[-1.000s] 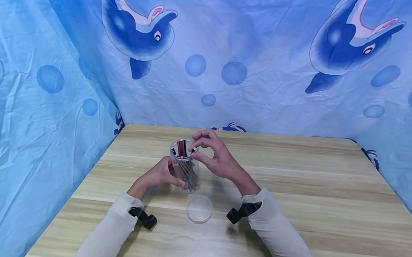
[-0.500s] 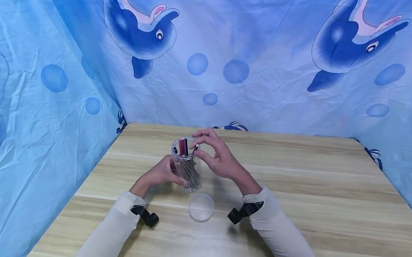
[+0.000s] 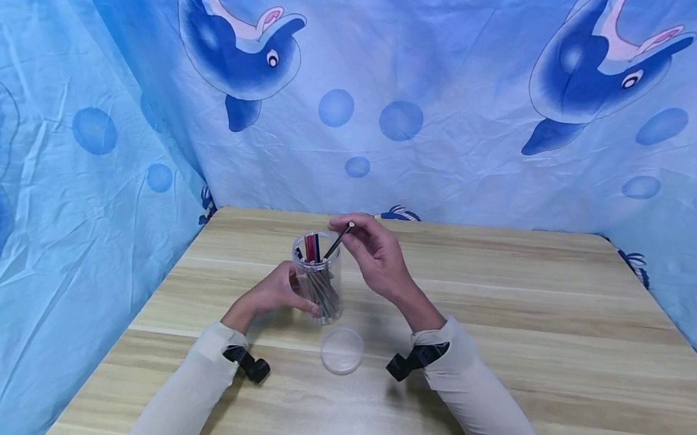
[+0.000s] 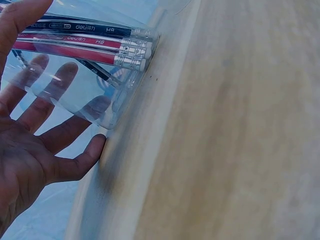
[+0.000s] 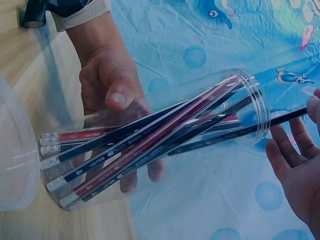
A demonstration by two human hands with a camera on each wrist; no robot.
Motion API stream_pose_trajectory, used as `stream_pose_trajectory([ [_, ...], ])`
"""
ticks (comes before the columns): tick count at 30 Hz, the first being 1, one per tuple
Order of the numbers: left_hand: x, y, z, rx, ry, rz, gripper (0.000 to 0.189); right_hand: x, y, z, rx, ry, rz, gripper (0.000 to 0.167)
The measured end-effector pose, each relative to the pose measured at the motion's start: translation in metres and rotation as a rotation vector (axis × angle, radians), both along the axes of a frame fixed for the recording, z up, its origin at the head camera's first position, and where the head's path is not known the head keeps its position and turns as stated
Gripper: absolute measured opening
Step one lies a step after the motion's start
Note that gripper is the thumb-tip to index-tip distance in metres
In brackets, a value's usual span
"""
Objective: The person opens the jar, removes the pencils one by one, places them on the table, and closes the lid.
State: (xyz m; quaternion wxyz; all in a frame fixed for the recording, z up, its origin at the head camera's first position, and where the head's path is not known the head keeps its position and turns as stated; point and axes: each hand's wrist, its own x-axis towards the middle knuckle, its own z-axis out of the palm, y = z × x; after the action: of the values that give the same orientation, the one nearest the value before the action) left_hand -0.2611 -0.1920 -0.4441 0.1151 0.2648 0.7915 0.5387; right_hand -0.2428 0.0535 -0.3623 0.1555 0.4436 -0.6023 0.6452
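Note:
A clear plastic jar (image 3: 331, 289) stands upright on the table, with several red and dark pencils (image 5: 131, 141) leaning inside it. My left hand (image 3: 275, 288) grips the jar from the left, thumb across its front. At the jar's mouth, my right hand (image 3: 378, 257) pinches a dark pencil (image 3: 338, 240) near its top end. That pencil slants up past the rim, its lower part still within the jar, as the right wrist view shows. Silver eraser ends of other pencils (image 4: 100, 42) sit at the jar's bottom in the left wrist view.
A round clear lid (image 3: 342, 352) lies flat on the wooden table (image 3: 532, 332), just in front of the jar. Behind and to the sides hangs a blue cloth (image 3: 445, 176) printed with dolphins.
My right hand has risen slightly, drawing the dark pencil further up out of the jar, so more of it shows above the rim. The left hand keeps its hold on the jar.

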Motion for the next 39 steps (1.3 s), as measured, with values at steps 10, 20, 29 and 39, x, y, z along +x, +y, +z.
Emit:
stream_pose_trajectory([
  [10, -0.002, 0.0, -0.001, -0.002, -0.012, 0.006, 0.059, -0.001, -0.001, 0.001, -0.108, -0.011, 0.001, 0.027],
  [20, -0.002, 0.0, 0.0, 0.01, -0.02, -0.008, 0.059, -0.001, -0.002, 0.002, -0.173, -0.021, -0.039, 0.03],
  [29, -0.002, 0.0, 0.002, 0.031, -0.022, -0.024, 0.06, 0.0, -0.003, 0.004, -0.316, 0.008, -0.037, 0.045],
  [39, -0.002, 0.0, 0.0, 0.046, -0.015, -0.035, 0.058, 0.005, -0.001, 0.013, -0.465, 0.107, -0.056, 0.036],
])
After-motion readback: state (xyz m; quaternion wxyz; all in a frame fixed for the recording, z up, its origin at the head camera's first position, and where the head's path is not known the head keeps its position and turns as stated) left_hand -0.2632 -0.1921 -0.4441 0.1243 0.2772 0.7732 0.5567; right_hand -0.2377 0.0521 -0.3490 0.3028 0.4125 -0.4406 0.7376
